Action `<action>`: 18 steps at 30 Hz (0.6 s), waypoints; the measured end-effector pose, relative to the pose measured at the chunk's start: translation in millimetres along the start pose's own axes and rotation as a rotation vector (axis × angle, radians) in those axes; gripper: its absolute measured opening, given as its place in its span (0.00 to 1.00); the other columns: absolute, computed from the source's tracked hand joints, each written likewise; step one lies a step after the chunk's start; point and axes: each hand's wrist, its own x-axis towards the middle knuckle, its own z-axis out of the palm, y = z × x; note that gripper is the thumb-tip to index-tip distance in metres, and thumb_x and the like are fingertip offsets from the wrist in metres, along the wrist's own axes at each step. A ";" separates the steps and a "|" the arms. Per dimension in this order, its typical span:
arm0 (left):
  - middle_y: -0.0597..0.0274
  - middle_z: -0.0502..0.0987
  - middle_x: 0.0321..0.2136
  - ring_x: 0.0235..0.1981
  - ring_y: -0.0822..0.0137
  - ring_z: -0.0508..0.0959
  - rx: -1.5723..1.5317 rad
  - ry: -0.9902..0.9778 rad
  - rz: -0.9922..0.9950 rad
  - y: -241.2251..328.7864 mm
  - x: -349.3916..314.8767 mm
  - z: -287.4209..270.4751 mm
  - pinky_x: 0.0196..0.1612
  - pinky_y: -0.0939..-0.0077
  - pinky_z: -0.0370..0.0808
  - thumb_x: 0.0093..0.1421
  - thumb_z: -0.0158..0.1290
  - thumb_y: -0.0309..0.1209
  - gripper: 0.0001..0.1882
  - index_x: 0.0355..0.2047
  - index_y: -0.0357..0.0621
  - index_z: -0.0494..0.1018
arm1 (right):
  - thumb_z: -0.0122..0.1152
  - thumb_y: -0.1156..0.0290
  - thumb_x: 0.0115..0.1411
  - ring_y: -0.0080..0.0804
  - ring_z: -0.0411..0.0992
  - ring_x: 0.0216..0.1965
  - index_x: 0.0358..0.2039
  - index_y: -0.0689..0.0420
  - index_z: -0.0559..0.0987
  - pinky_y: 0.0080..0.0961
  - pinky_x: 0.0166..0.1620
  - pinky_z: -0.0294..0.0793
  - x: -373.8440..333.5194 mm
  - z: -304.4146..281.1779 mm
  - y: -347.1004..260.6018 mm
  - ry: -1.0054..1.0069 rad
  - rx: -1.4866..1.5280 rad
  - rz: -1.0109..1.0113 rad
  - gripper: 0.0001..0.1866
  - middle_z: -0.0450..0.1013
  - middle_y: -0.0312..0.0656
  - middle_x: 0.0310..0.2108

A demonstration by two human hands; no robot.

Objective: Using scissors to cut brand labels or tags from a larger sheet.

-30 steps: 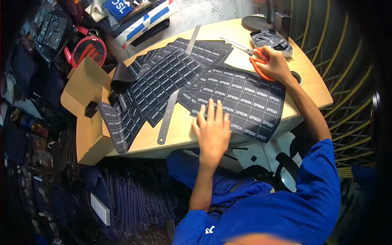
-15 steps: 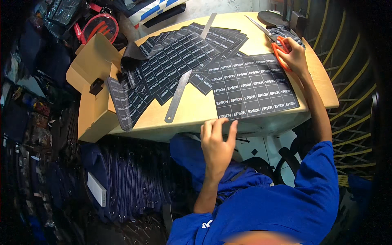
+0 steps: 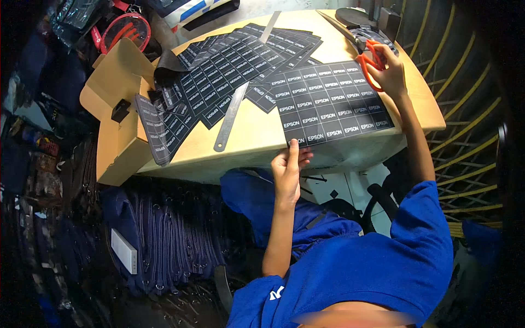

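Observation:
My left hand (image 3: 287, 174) pinches the near left corner of a black sheet printed with a grid of white lettered labels (image 3: 334, 105), thumb on top and fingers beneath. That sheet lies at the front right of the table, its near edge reaching past the table's edge. My right hand (image 3: 391, 75) grips the orange handles of a pair of scissors (image 3: 369, 61) by the sheet's far right corner. The blades point to the far left, over the tabletop. Left of the sheet, several similar printed sheets (image 3: 224, 76) lie fanned out, with a steel ruler (image 3: 232, 117) among them.
An open cardboard box (image 3: 117, 150) with a small black block (image 3: 121, 110) inside stands at the table's left. Dark items sit at the far right of the wooden table (image 3: 424, 104). Yellow-edged metal bars (image 3: 465, 147) rise at the right; dark blue straps (image 3: 180, 240) hang below.
My left hand has closed on the sheet's near left corner, where it hovered open before. The scissors remain in my right hand. The whole view has shifted slightly.

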 end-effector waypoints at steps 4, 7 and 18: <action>0.62 0.77 0.22 0.26 0.74 0.78 0.080 0.036 0.143 -5.7 -10.0 -3.1 0.31 0.82 0.71 0.63 0.51 0.35 0.15 0.23 0.39 0.73 | 0.68 0.76 0.48 0.14 0.61 0.25 0.42 0.62 0.72 0.13 0.28 0.61 -38.0 -6.0 -58.4 0.012 0.210 0.118 0.20 0.65 0.31 0.23; 0.63 0.77 0.23 0.26 0.72 0.77 0.100 -0.026 0.177 -17.2 -14.7 -9.1 0.33 0.80 0.73 0.64 0.50 0.33 0.13 0.24 0.40 0.73 | 0.67 0.76 0.47 0.15 0.61 0.27 0.39 0.62 0.70 0.13 0.31 0.61 -68.4 -20.4 -109.6 -0.097 0.318 0.218 0.19 0.65 0.33 0.25; 0.62 0.77 0.28 0.26 0.72 0.76 0.142 -0.153 0.163 -14.7 10.2 -27.9 0.30 0.80 0.74 0.65 0.47 0.39 0.16 0.34 0.36 0.72 | 0.65 0.80 0.48 0.10 0.62 0.27 0.34 0.59 0.67 0.10 0.31 0.60 -139.4 -54.6 -166.0 -0.326 0.711 0.701 0.16 0.65 0.30 0.25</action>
